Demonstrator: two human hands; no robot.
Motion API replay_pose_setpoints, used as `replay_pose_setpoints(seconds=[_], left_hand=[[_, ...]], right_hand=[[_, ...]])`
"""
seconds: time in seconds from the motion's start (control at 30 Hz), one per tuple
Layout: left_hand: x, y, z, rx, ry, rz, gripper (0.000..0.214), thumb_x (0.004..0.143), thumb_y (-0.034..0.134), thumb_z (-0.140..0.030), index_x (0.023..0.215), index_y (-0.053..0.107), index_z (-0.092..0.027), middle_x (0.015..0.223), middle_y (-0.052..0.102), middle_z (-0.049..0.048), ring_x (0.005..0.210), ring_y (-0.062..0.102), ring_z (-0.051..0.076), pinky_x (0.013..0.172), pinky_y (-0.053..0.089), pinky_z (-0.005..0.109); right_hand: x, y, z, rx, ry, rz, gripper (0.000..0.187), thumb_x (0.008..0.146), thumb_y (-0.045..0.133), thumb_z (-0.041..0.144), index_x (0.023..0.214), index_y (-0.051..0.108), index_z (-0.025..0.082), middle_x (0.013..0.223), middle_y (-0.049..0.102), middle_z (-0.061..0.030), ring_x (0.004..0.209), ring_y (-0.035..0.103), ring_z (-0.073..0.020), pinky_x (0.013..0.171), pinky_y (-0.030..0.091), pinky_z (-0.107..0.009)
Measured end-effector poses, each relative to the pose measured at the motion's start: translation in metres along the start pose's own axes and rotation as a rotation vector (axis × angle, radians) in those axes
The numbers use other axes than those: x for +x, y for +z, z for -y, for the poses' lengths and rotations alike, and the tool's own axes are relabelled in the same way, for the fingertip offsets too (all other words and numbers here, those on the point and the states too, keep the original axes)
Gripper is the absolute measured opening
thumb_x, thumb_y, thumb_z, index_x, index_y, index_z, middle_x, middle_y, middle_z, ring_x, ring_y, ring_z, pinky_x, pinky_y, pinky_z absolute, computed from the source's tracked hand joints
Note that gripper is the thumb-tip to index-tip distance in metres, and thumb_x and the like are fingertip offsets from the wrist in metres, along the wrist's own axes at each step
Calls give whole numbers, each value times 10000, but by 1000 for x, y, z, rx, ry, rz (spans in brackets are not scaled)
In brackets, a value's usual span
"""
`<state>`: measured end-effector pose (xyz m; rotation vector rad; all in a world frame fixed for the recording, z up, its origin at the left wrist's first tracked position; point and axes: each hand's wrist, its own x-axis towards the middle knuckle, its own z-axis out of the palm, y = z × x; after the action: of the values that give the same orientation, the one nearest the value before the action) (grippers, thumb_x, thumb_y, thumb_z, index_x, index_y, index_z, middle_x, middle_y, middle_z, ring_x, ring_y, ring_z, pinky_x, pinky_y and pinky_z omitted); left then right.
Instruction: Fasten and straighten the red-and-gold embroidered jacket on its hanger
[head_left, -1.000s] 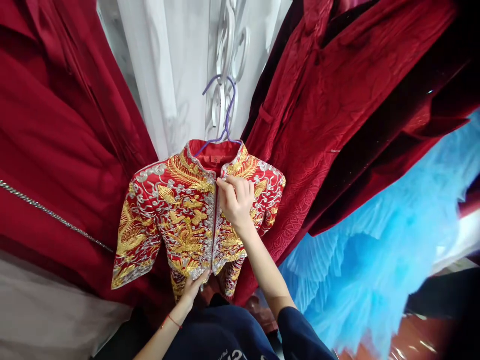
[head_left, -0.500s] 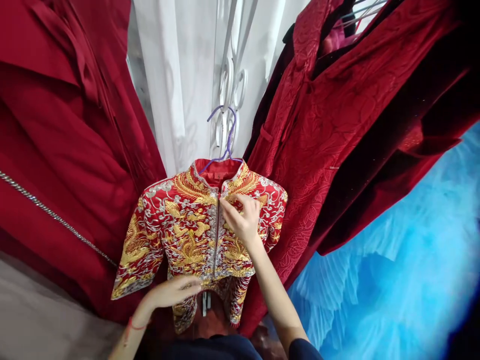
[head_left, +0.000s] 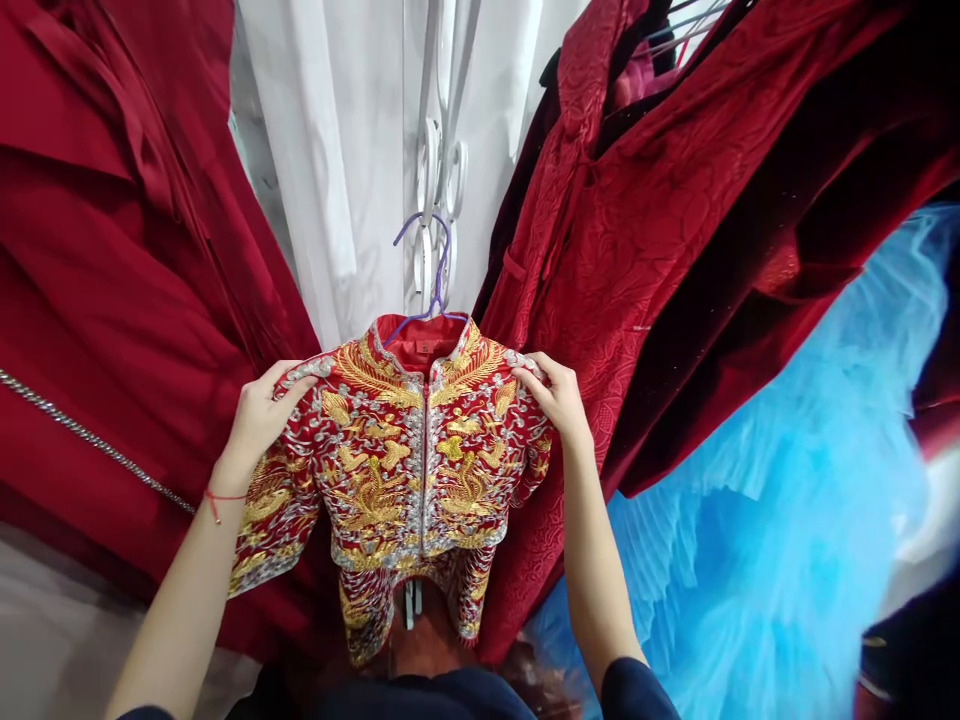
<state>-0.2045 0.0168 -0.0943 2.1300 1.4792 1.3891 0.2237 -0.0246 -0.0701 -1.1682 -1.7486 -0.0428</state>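
Observation:
A red jacket (head_left: 379, 470) with gold and silver embroidery hangs in front of me on a purple hanger (head_left: 440, 270). Its front is closed along the middle, and a small label shows inside the stand-up collar. With thumb and fingers my left hand (head_left: 262, 405) pinches the jacket's shoulder on the left side. My right hand (head_left: 556, 395) grips the opposite shoulder in the same way. The hanger's hook is by a white ringed rack piece (head_left: 429, 165); whether it hangs from it I cannot tell. Matching embroidered cloth (head_left: 472, 595) shows below the jacket's hem.
Dark red garments (head_left: 135, 330) hang close on the left, with a silvery chain-like trim (head_left: 97, 440). A patterned red dress (head_left: 637, 260) and dark velvet hang on the right. Blue ruffled tulle (head_left: 757, 520) spreads at lower right. White cloth (head_left: 300, 150) is behind the hanger.
My right hand has moved from the collar front out to the right shoulder. My left hand has risen from the hem to the left shoulder. Both now grip the jacket.

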Motion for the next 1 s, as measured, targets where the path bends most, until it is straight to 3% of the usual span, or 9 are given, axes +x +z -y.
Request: replay_pose_setpoints(seconds=[0.2, 0.3, 0.37, 0.47, 0.57, 0.7, 0.8, 0.93, 1.0], left_hand=[[16, -4, -31, 222, 149, -307, 403, 917, 536, -531, 1038, 714, -191, 866, 720, 32, 721, 593, 139, 706, 397, 213], [22, -6, -40, 302, 150, -357, 396, 906, 549, -549, 1003, 733, -212, 740, 677, 10, 630, 537, 123, 640, 349, 220], [21, -7, -34, 336, 115, -354, 402, 897, 558, -560, 974, 738, -209, 651, 628, -8, 573, 481, 110, 604, 316, 225], [14, -8, -17, 330, 69, -305, 418, 893, 550, -569, 923, 735, -195, 641, 626, -7, 574, 489, 107, 601, 321, 216], [12, -11, -10, 289, 50, -180, 416, 856, 575, -588, 972, 732, -220, 797, 719, 16, 686, 604, 145, 657, 390, 213], [29, -8, -45, 178, 165, 98, 507, 836, 570, -629, 1141, 690, -241, 1042, 748, 53, 872, 670, 209, 761, 457, 258], [44, 4, -84, 177, 282, 200, 491, 902, 495, -604, 1092, 687, -194, 896, 728, 56, 708, 607, 171, 672, 422, 259], [57, 21, -109, 213, 354, 132, 396, 960, 458, -494, 859, 673, -178, 589, 528, -20, 529, 397, 111, 566, 297, 249], [63, 28, -112, 201, 347, 49, 384, 959, 474, -472, 771, 644, -183, 552, 451, -36, 524, 355, 105, 557, 271, 252]], right_hand=[[-4, 14, 1, 5, 63, -264, 412, 919, 529, 547, 882, 709, 178, 741, 659, -12, 644, 561, -144, 632, 430, -244], [-5, 19, 1, 13, 116, -393, 422, 909, 537, 556, 882, 720, 176, 708, 638, -3, 619, 537, -135, 608, 418, -242], [-7, 19, 0, 24, 123, -406, 410, 886, 576, 556, 879, 729, 176, 712, 650, -3, 624, 545, -137, 619, 426, -245], [-11, 12, -3, 25, 123, -301, 391, 849, 633, 553, 851, 730, 175, 750, 686, -13, 663, 585, -152, 656, 449, -255], [-7, 2, 1, -18, 112, -133, 373, 861, 625, 541, 851, 711, 178, 760, 687, -13, 679, 604, -159, 673, 460, -265], [17, 2, 28, 83, -98, -1, 438, 866, 651, 497, 1195, 624, 208, 1031, 703, -56, 925, 655, -197, 865, 501, -323], [43, 10, 53, 84, -303, 142, 528, 887, 637, 480, 1350, 525, 254, 1210, 649, -76, 1086, 616, -205, 959, 486, -376], [70, 13, 62, -28, -450, 264, 285, 904, 619, 495, 1028, 649, 240, 1118, 623, -48, 1019, 600, -182, 918, 483, -368], [78, 10, 56, -14, -439, 239, 309, 901, 613, 516, 843, 619, 213, 972, 616, -25, 897, 591, -158, 846, 484, -334]])
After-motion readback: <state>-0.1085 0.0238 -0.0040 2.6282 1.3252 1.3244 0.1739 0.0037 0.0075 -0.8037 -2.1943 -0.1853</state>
